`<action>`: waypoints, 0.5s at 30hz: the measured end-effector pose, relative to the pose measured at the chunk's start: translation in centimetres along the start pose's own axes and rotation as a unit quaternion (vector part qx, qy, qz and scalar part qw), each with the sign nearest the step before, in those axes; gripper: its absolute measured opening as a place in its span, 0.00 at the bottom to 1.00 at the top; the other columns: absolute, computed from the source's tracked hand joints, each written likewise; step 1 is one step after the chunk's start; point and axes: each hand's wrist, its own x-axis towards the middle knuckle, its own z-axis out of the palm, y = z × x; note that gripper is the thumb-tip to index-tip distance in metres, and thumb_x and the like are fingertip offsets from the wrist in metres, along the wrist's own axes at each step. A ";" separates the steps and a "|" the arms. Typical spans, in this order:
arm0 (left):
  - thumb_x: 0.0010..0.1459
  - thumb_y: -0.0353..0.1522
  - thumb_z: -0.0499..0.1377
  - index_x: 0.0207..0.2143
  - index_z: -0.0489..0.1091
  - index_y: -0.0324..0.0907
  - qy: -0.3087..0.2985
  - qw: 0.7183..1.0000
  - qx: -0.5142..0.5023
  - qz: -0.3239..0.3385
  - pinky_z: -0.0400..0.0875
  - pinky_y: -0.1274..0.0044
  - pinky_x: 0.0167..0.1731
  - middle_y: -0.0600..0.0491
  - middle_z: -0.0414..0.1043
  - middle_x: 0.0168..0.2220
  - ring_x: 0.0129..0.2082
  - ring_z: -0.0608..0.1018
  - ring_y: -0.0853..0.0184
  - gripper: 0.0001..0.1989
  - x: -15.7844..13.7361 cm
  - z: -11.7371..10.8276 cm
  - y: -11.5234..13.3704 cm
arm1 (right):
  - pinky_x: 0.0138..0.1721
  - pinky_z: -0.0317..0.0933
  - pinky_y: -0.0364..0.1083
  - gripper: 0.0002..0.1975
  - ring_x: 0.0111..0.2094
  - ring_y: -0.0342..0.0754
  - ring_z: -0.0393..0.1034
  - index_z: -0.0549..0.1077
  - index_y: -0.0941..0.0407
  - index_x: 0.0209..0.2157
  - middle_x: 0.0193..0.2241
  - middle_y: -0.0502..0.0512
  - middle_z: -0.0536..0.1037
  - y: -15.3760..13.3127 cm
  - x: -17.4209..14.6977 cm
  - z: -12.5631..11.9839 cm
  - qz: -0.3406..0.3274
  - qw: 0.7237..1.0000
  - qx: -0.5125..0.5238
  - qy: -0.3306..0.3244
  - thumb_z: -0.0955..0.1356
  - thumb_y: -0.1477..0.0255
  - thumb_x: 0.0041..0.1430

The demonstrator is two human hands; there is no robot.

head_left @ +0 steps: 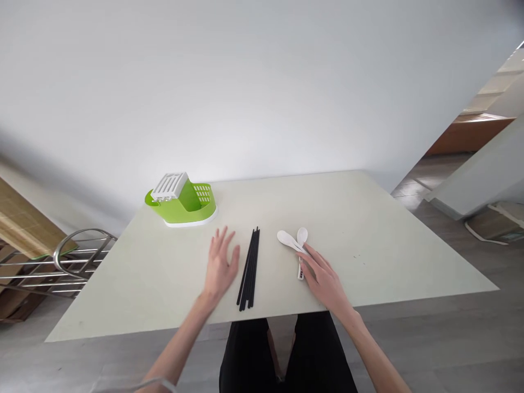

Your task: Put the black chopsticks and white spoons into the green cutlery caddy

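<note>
- Table [368, 218]: under the black chopsticks [249, 273].
- Green holder [184, 213]: beyond and left of the chopsticks.
- Left hand [220, 267]: just left of the chopsticks, fingers spread, empty; a rightward knock could scatter them.
- Right hand [325, 281]: right of the chopsticks, over the white spoons [287, 239]; I cannot tell whether it grips.
- Spoons: right of the chopsticks, overlapping; lifting one carelessly could drag another.
</note>
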 end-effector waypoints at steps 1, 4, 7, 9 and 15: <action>0.74 0.42 0.47 0.67 0.63 0.47 0.033 0.999 0.015 0.010 0.54 0.51 0.72 0.45 0.60 0.72 0.76 0.53 0.54 0.24 1.8 -1.8 -0.7 | 0.65 0.64 0.62 0.22 0.72 0.58 0.56 0.69 0.43 0.65 0.72 0.50 0.62 0.1 -0.1 0.0 0.000 1.000 0.000 0.005 0.57 0.58 0.77; 0.74 0.42 0.47 0.66 0.63 0.45 0.088 0.992 0.088 0.022 0.52 0.52 0.72 0.45 0.60 0.72 0.76 0.52 0.53 0.24 7.3 -7.1 -3.5 | 0.67 0.62 0.62 0.22 0.71 0.58 0.58 0.70 0.43 0.65 0.71 0.51 0.65 0.7 -0.4 -0.2 -0.006 1.000 0.005 0.024 0.57 0.59 0.77; 0.73 0.44 0.46 0.69 0.60 0.44 0.087 0.985 0.151 -0.002 0.49 0.49 0.72 0.45 0.55 0.75 0.77 0.49 0.49 0.28 11.8 -11.0 -7.3 | 0.66 0.63 0.62 0.22 0.71 0.58 0.60 0.70 0.43 0.65 0.70 0.51 0.67 1.4 -0.7 -0.5 -0.008 0.999 0.010 0.041 0.58 0.58 0.76; 0.72 0.47 0.46 0.70 0.59 0.43 0.057 0.983 0.171 -0.028 0.47 0.48 0.72 0.44 0.53 0.75 0.77 0.48 0.46 0.31 13.7 -12.4 -9.9 | 0.65 0.65 0.62 0.22 0.70 0.58 0.60 0.71 0.42 0.65 0.69 0.50 0.67 2.0 -1.0 -0.9 -0.002 0.999 0.012 0.043 0.58 0.58 0.76; 0.72 0.47 0.41 0.73 0.56 0.41 -0.023 0.980 0.198 0.000 0.46 0.53 0.72 0.44 0.54 0.75 0.75 0.54 0.51 0.34 15.4 -12.2 -13.6 | 0.63 0.67 0.61 0.21 0.69 0.59 0.62 0.73 0.43 0.62 0.69 0.50 0.67 3.2 -1.4 -1.8 0.018 0.999 0.029 0.036 0.58 0.56 0.76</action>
